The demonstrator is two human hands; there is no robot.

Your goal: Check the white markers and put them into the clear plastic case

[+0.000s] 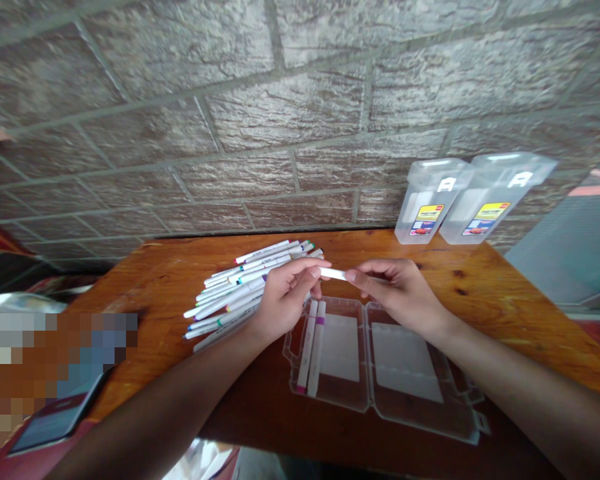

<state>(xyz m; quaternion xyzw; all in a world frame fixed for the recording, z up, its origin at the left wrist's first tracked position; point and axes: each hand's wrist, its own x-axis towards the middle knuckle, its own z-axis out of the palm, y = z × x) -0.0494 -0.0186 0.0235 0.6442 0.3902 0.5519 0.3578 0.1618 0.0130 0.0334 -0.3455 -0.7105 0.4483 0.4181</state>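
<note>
My left hand point(285, 293) and my right hand point(397, 290) both pinch one white marker point(333, 273), held level between them above an open clear plastic case point(380, 360). Two white markers point(311, 347) lie side by side in the case's left half. A heap of several white markers point(245, 283) with coloured caps lies on the wooden table point(180, 280), just left of my left hand.
Two closed clear marker cases point(430, 200) with yellow labels stand against the brick wall at the back right. A dark phone point(55, 420) lies near the table's front left corner. The table's right edge runs close past the cases.
</note>
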